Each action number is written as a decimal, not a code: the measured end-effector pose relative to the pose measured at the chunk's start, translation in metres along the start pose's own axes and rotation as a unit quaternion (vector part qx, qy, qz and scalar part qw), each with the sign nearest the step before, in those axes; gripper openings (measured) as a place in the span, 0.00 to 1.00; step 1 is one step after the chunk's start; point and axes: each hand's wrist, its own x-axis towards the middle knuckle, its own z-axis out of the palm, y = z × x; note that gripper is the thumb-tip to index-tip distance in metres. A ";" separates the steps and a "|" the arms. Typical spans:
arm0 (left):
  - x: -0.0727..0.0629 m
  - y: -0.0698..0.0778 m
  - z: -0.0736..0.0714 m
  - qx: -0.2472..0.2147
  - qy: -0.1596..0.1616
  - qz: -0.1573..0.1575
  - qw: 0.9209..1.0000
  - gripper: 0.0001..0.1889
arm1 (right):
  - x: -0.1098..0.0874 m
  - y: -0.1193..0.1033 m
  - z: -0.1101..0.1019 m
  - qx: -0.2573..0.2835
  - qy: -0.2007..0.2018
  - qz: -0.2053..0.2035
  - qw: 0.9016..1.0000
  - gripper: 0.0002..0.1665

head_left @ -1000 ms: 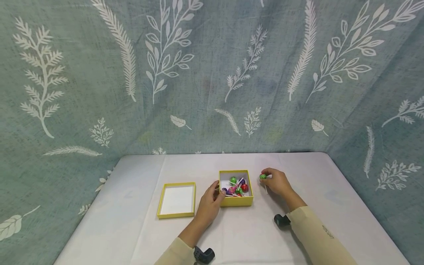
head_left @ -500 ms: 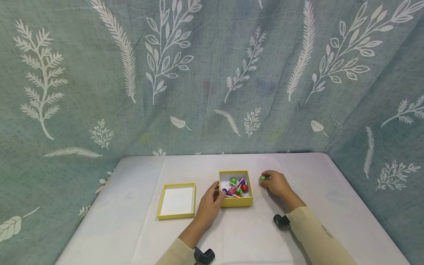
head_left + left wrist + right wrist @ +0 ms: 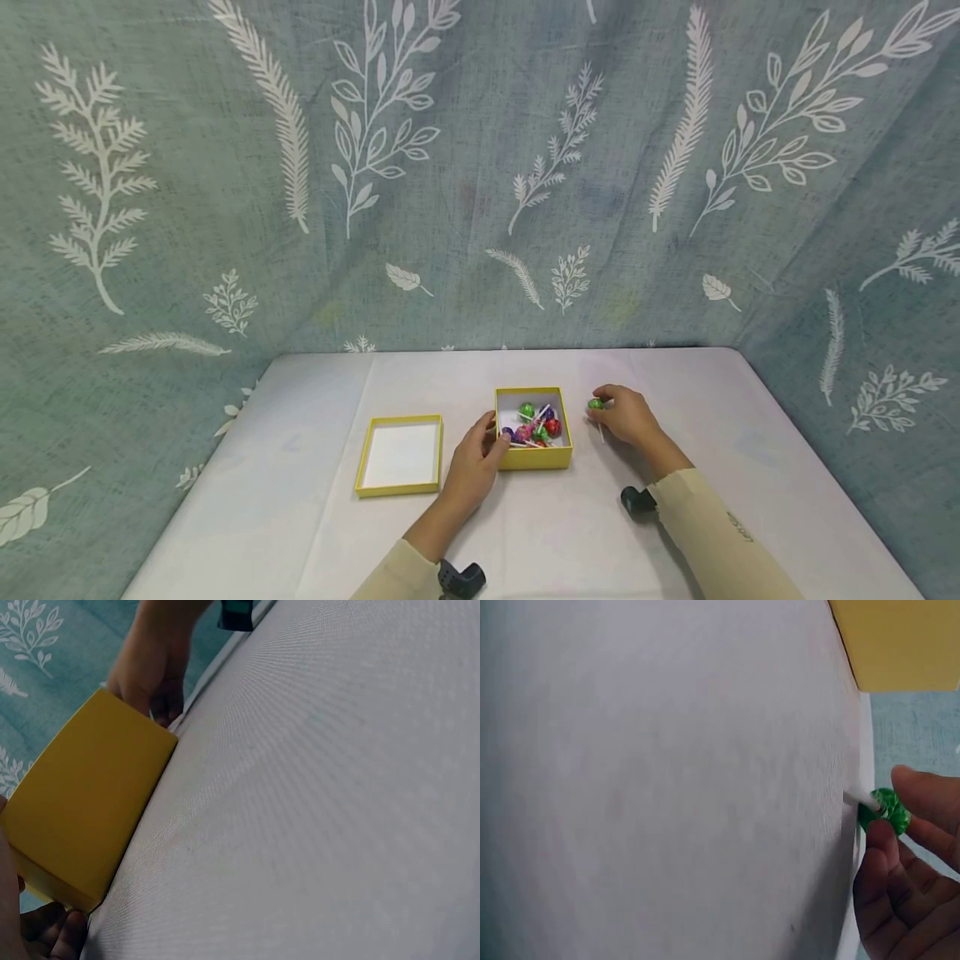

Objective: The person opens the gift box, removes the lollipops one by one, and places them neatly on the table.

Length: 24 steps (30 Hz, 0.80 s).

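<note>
A yellow box with a white inside holds several lollipops in green, red, pink and purple wrappers. My left hand grips its near left corner, thumb at the rim and fingers along the left side. In the left wrist view the box's yellow wall fills the left, with fingers at its lower corner. Just right of the box, my right hand pinches a green lollipop by its wrapped head, its white stick pointing down toward the table. The right wrist view shows this green lollipop between thumb and fingers.
The yellow-edged lid lies left of the box, white inside facing up. Both rest on a table with a white cloth. A blue-green leaf-patterned curtain rises behind and at both sides.
The lollipop in my right hand has turned slightly; a bit of red seen by the fingertips a second ago no longer shows. My left hand and the box stay put.
</note>
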 end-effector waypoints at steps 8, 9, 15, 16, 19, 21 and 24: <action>0.001 0.002 0.000 0.004 0.000 0.001 1.000 0.31 | -0.005 -0.012 -0.015 0.012 0.008 -0.023 1.000 0.23; 0.001 0.002 0.000 0.005 0.000 0.001 1.000 0.32 | -0.006 -0.015 -0.017 0.013 0.008 -0.028 0.999 0.23; 0.001 0.002 0.000 0.002 -0.003 -0.001 1.000 0.32 | -0.010 -0.043 -0.024 0.028 0.000 -0.051 0.998 0.23; 0.001 0.002 0.000 0.001 -0.003 -0.001 1.000 0.32 | -0.011 -0.048 -0.024 0.034 -0.001 -0.052 0.998 0.23; 0.001 0.001 0.000 0.003 -0.001 0.000 1.000 0.31 | -0.013 -0.063 -0.023 0.045 0.000 -0.063 0.997 0.21; 0.001 0.001 -0.001 0.005 0.001 0.001 1.000 0.31 | -0.014 -0.072 -0.020 0.049 0.005 -0.076 0.996 0.19; 0.000 0.001 0.000 0.005 0.000 0.002 1.000 0.31 | -0.015 -0.084 -0.013 0.056 0.009 -0.094 0.994 0.18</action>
